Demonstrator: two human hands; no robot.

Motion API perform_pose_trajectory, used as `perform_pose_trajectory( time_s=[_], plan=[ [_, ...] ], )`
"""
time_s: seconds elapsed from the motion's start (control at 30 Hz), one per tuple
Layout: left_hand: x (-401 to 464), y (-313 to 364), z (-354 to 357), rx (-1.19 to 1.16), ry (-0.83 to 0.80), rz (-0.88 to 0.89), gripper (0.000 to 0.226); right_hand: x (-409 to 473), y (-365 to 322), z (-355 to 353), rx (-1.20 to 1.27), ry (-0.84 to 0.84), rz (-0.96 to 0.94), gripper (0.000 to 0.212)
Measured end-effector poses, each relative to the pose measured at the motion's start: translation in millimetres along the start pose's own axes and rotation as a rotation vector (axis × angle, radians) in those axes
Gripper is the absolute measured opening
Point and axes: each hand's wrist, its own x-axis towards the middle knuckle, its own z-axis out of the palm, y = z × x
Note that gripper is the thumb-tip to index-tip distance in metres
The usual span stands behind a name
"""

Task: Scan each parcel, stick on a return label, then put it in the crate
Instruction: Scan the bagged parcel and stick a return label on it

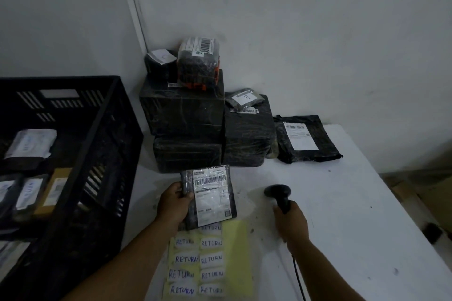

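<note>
Both hands are busy: my left hand grips a small flat parcel in black plastic wrap by its left edge, thumb on top, holding it just above the white counter; my right hand is curled round the handle of a black handheld barcode scanner, its head turned toward the parcel. The parcel's face is nearly covered by a white shipping label — a barcode runs across the top, the small print too blurred to read. Beneath it lies a yellow backing sheet of white stickers, each handwritten "RETURN" in blue. To my left stands the black slotted plastic crate, parcels already inside.
</note>
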Motion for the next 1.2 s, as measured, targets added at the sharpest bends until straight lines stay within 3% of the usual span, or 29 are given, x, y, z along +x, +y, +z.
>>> perform_pose_trajectory(
  time_s=[0.2, 0.33, 0.57, 1.2],
  plan=[
    [2, 4, 0, -0.062, -0.014, 0.062, 0.028, -26, -17, -5, 0.234, -0.107, -0.040, 0.018],
    [5, 8, 0, -0.059, -0.001, 0.052, 0.028, -51, -35, -9, 0.329, -0.218, -0.061, 0.024],
    [6, 6, -3, 0.026, 0.019, 0.064, 0.027, -93, -55, -5, 0.335, -0.387, -0.136, 0.016],
    [10, 3, -9, 0.177, 0.012, 0.107, 0.019, -113, -61, -3, 0.289, -0.430, -0.189, 0.026]
  ],
)
